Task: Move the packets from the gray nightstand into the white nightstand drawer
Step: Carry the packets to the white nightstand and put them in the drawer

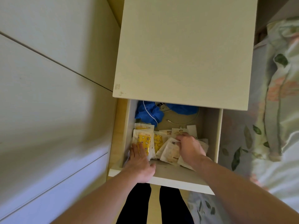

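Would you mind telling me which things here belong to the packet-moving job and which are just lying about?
Job:
packets
white nightstand drawer
left hand, flat on them
right hand, fingers curled on them

Lying about:
blue cloth
white cable
floral bedding

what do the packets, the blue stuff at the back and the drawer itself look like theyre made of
Packets: probably thin plastic film or coated paper, matte white with yellow print; they crease and overlap loosely.
Blue stuff: crumpled thin sheet, likely plastic or non-woven fabric; soft folds, slight sheen.
Drawer: looks like laminated board, smooth matte off-white, with flat panels and square edges.
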Action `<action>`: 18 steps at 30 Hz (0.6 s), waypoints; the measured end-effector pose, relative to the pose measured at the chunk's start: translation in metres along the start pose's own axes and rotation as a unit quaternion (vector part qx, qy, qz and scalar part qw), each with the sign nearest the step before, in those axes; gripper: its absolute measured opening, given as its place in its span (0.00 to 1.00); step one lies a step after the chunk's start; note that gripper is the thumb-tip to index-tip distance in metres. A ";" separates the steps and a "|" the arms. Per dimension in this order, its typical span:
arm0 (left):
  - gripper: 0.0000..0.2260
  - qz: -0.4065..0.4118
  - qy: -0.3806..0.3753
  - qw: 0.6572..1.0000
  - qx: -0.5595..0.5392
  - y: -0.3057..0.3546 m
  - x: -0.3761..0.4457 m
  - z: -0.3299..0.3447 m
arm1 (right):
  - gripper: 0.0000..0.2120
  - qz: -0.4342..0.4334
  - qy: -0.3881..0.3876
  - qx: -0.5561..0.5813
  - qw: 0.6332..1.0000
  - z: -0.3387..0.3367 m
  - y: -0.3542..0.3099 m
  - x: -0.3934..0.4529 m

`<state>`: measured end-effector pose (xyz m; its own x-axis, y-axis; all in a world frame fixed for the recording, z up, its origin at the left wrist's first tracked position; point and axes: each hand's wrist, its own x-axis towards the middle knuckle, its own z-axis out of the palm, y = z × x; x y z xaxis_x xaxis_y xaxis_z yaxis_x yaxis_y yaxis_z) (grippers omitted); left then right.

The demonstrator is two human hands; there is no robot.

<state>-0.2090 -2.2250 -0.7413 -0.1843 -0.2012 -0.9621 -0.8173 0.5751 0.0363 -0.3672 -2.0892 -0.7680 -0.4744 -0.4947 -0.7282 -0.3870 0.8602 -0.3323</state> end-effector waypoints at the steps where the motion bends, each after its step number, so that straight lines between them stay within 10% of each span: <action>1: 0.44 -0.003 -0.001 1.000 0.002 0.000 0.000 0.000 | 0.18 0.001 -0.004 -0.018 1.000 -0.002 0.003 -0.001; 6: 0.43 -0.012 -0.016 0.999 -0.038 -0.004 -0.002 -0.001 | 0.34 -0.009 -0.020 -0.111 0.994 -0.010 0.011 -0.006; 18: 0.44 0.012 0.093 0.995 -0.037 0.011 -0.010 -0.010 | 0.19 0.075 -0.001 -0.016 0.997 -0.005 0.016 -0.008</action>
<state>-0.2212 -2.2249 -0.7287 -0.2967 -0.3361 -0.8939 -0.8485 0.5223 0.0852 -0.3731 -2.0723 -0.7644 -0.5271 -0.3614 -0.7691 -0.3379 0.9196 -0.2005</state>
